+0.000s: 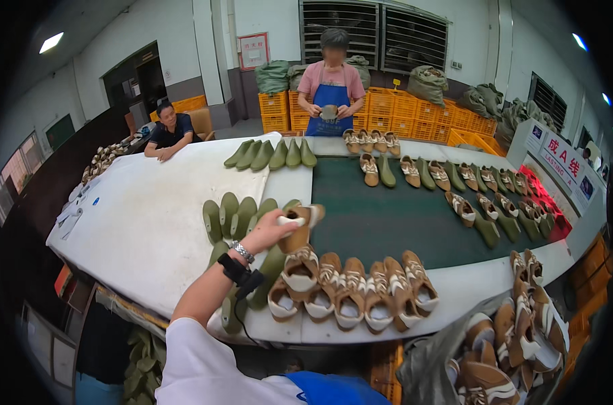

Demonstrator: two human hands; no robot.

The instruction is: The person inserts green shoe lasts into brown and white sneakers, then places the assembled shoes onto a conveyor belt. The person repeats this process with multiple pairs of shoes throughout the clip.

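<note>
Over the white worktop (pixel 137 209), by the left end of the near shoe row (pixel 350 297) and the green lasts (pixel 229 210), 1 brown shoe (pixel 295 241) sits immediately right of my left hand (pixel 267 231), white edge gripped, long axis roughly near-to-far; my right is out of view.

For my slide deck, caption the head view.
Left hand holds a brown-and-white shoe upper near green shoe lasts.
</note>
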